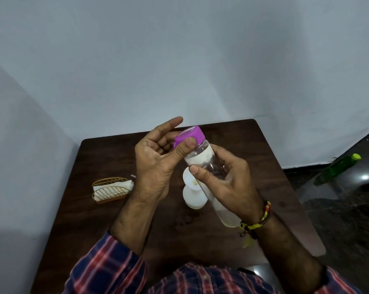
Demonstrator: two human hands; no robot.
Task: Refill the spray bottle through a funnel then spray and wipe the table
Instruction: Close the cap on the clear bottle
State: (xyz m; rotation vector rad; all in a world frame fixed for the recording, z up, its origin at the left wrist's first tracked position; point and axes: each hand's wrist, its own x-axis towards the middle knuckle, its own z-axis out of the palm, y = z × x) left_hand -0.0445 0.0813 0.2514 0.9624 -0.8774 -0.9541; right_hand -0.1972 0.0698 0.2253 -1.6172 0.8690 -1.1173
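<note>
Nearest the camera, plaid sleeves in red, blue and white frame both forearms, and a braided yellow, red and black wristband sits on the right wrist. The right hand has its grip wrapped round the body of a clear bottle, thumb across the front and fingers behind, holding it tilted above the tabletop with its base toward the person. The left hand sets its grip on the purple cap, the thumb pressing the cap's side and fingers curled behind it, while the forefinger sticks out straight. No brand, label or writing can be read on the bottle or cap. Just beyond and below the hands, a white funnel stands on the dark wooden tabletop, partly hidden by the bottle. To the left lies a gold wire holder with white tissue in it. Far right, on the dark floor, a green bottle with a yellow-green cap shows no legible marking.
</note>
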